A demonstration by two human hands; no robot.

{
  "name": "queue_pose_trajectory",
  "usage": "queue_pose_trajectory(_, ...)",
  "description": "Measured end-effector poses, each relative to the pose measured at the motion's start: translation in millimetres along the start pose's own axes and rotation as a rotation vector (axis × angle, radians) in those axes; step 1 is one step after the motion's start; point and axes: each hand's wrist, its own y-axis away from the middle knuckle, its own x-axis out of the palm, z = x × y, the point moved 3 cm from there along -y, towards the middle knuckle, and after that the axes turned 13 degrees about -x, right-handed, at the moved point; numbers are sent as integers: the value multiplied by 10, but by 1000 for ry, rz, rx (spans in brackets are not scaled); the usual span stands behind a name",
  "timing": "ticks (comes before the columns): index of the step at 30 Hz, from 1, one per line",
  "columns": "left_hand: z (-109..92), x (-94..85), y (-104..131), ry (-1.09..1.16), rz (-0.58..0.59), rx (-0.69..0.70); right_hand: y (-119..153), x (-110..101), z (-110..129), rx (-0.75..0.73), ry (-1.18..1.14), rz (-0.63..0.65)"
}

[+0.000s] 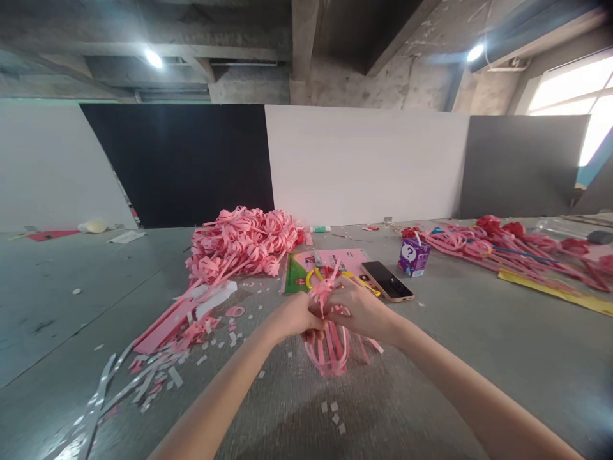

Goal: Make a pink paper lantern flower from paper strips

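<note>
Both of my hands meet at a pink paper-strip flower (330, 358) above the grey tabletop. Its looped strips hang down below my fingers, and a tuft of short strip ends sticks up above them. My left hand (304, 316) is closed on its left side, thumb and fingers pinched at the neck. My right hand (357, 306) grips the same neck from the right, its fingers curled against the left ones. Exactly what lies between the fingertips is hidden. Just behind the hands are yellow-handled scissors (311, 278), lying on a pink-and-green paper pack (293, 271).
A phone (387, 281) and a purple drink carton (414, 257) stand right of the pack. Piled pink paper flowers (239, 246) lie at the back left, with pink strips (167, 326) and scraps before them. More flowers (479, 239) and a yellow strip (555, 291) lie right.
</note>
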Motion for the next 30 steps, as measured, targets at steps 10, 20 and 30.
queue_pose_trajectory(10, 18, -72, -48, -133, -152, 105, 33, 38, -135, 129, -164, 15)
queue_pose_trajectory(20, 6, -65, -45, -232, -251, 101, 64, 112, -188, 193, -271, 46)
queue_pose_trajectory(30, 36, -60, -74, -258, -233, 45, 73, 102, -199, 224, -314, 44)
